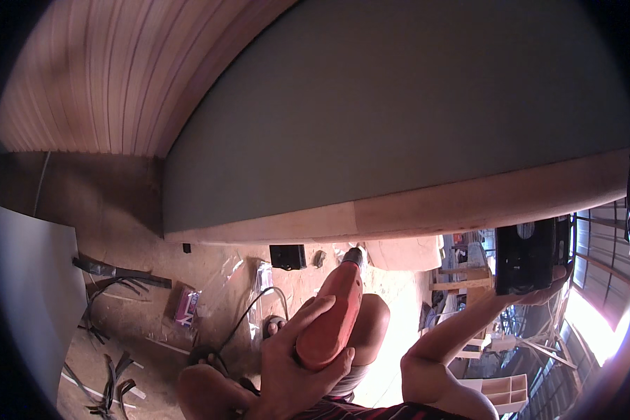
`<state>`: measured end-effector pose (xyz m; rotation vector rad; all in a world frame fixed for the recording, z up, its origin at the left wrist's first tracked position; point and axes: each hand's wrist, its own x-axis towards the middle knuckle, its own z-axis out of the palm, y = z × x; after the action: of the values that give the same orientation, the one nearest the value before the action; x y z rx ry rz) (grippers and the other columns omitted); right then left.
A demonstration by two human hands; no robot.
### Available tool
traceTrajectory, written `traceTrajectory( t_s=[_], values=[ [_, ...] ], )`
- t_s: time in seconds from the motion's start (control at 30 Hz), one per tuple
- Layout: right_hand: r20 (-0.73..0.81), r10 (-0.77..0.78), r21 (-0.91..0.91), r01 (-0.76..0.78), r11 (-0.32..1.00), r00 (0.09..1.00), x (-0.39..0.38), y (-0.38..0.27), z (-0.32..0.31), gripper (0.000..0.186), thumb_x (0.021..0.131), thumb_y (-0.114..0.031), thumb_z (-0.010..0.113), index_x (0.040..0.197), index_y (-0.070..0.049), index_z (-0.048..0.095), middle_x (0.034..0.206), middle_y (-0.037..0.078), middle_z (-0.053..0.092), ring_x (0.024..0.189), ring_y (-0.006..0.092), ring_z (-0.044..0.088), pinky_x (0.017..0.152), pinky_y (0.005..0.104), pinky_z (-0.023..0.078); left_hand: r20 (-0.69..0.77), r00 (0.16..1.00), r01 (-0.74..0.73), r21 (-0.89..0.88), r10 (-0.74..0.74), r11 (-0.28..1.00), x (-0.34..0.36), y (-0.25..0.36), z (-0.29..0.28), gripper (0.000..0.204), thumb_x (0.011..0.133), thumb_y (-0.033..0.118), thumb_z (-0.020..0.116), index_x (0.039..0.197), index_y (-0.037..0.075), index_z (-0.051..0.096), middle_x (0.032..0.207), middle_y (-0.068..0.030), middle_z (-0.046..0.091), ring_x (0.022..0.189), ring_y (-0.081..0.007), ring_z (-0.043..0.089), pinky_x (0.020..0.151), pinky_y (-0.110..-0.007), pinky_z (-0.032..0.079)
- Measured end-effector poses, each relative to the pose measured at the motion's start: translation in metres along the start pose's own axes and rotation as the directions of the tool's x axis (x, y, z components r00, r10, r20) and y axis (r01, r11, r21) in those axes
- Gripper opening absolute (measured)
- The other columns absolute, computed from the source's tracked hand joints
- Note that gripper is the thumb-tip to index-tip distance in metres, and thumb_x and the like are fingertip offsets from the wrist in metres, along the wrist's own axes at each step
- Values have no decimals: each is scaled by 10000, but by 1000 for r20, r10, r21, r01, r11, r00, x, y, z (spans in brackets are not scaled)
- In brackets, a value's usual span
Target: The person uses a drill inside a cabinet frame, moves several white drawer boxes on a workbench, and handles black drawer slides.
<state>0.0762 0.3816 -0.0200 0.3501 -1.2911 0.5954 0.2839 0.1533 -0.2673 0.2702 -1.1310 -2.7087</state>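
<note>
My left hand (290, 360) is wrapped around a red power drill (334, 315), a cord trailing near it. The drill's dark chuck points up toward the pale wooden edge (315, 222) of a large grey-green panel (399, 126). Off to the right, my raised right hand (544, 292) grips a black box-shaped fitting (525, 259) from below and behind. That fitting sits close against the panel's edge; whether it touches is unclear. Most of the right fingers are hidden behind it. Another black fitting (288, 256) shows just below the panel edge.
A slatted wooden surface (112, 77) rises at the upper left. On the dusty floor lie a pink-purple box (187, 306), clear plastic wrapping (262, 278) and several dark strips (119, 381). A pale sheet (28, 280) stands at the left. Shelving (505, 393) shows lower right.
</note>
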Motion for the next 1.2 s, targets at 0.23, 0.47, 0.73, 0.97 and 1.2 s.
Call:
traceTrajectory(
  t_s=[0.23,0.47,0.73,0.97,1.2],
  values=[
    [116,-313,-17,317,948,943,-5,0,8,516,1061,-447,514,1337,-22,615,974,122,622,768,193,562,664,327,482,-23,998,-51,142,55,989,-1,-1,1,688,766,103,852,1391,24,576,1352,-233,636,1252,-283,631,1068,-393,506],
    [256,-242,-67,267,961,936,-3,4,22,446,1049,-347,571,1330,-10,651,1110,156,705,878,197,673,726,298,543,-45,999,3,29,-2,1000,-13,0,11,695,714,38,862,1351,-27,590,1331,-196,623,1247,-248,608,1078,-375,472],
    [486,-446,-222,600,769,751,63,18,23,432,1039,-398,604,1317,-80,695,1176,161,702,1109,249,631,861,384,524,-30,998,-57,62,59,996,-27,-1,23,671,775,87,856,1384,16,583,1328,-188,657,1217,-246,650,1043,-363,518],
    [883,-398,210,551,808,247,108,-71,119,340,1060,-280,560,1327,-99,665,1288,117,662,1214,269,619,1066,358,449,-52,999,3,-5,-4,1000,-36,-13,41,657,781,39,847,1382,6,583,1299,-162,658,1183,-214,650,1023,-345,526],
    [978,-207,124,813,569,-4,100,-92,258,362,910,-320,637,1012,13,734,1110,187,701,1053,351,668,938,442,518,-47,993,-101,65,104,993,-34,-25,51,650,773,-9,845,1367,-8,582,1276,-133,650,1164,-188,627,1018,-341,520]
  ],
)
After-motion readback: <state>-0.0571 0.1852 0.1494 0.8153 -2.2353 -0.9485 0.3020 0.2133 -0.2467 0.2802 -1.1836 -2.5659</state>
